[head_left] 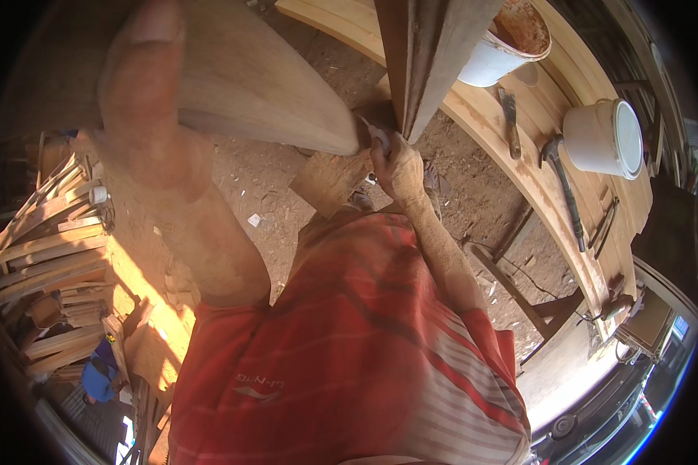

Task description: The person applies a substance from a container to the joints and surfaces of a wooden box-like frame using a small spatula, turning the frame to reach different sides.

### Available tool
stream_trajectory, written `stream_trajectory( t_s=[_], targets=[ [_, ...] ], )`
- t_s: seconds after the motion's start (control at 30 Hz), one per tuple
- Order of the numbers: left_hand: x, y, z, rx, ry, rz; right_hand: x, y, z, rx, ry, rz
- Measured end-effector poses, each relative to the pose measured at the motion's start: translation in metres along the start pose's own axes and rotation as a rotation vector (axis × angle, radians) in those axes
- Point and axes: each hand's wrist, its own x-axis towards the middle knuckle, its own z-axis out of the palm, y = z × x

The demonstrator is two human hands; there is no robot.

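Timber took up the far side of the head view, where a broad, curved board (264,89) tapered rightward to a blunt end close by a ridged wooden beam (442,54); whether the two touched, I could not tell. The worker's left hand (151,128) was at the board's left, thumb raised along it, the other fingers out of my sight, so I could not say how they gripped. The right hand (402,169) had its fingers drawn in narrow, pinching a small pale piece (379,137) right by the board's tapered end; its kind was too blurred to name. To my eye the step in hand was close work on that end, and the next move called for a steady left hand and short, careful strokes from the right, clear of the beam's edge. Off to the right, on long curved planks (539,190), stood a white bucket (485,66) smeared reddish-brown inside, with a flat scraper (510,124), a lidded white tub (597,139) and a hammer (564,190). Cut wood (54,263) lay piled to the left.
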Motion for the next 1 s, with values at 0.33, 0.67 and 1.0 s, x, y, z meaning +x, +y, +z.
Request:
stream_trajectory(
  t_s=[0.33,0.67,1.0],
  targets=[
    [-0.001,0.001,0.004,0.010,0.079,0.035,0.002,-0.005,0.001,0.018,0.011,-0.068],
    [0.001,-0.005,-0.006,0.002,0.069,0.078,0.002,-0.007,-0.001,0.002,-0.007,-0.042],
    [0.009,-0.015,-0.035,0.243,-0.225,0.315,0.002,-0.012,-0.005,0.090,0.081,-0.091]
  ],
)
